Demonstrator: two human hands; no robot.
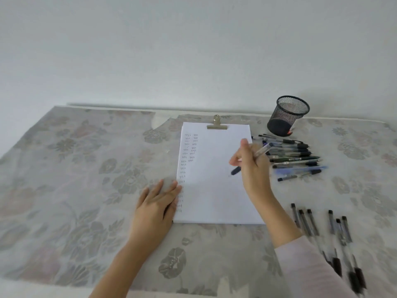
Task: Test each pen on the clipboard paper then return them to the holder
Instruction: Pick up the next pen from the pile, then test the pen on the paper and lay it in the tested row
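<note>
Above the paper (214,179), a clear-barrelled, dark-capped pen (253,159) tilts.

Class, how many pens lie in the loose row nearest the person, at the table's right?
6: three dark-capped clear pens side by side just right of the right sleeve, three more beyond them. Blur and the sleeve may hide others.

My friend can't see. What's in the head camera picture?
A right hand holds a pen over clipboard paper with rows of small marks; the left hand rests flat at its edge. More pens lie to the right, near a mesh holder.
</note>
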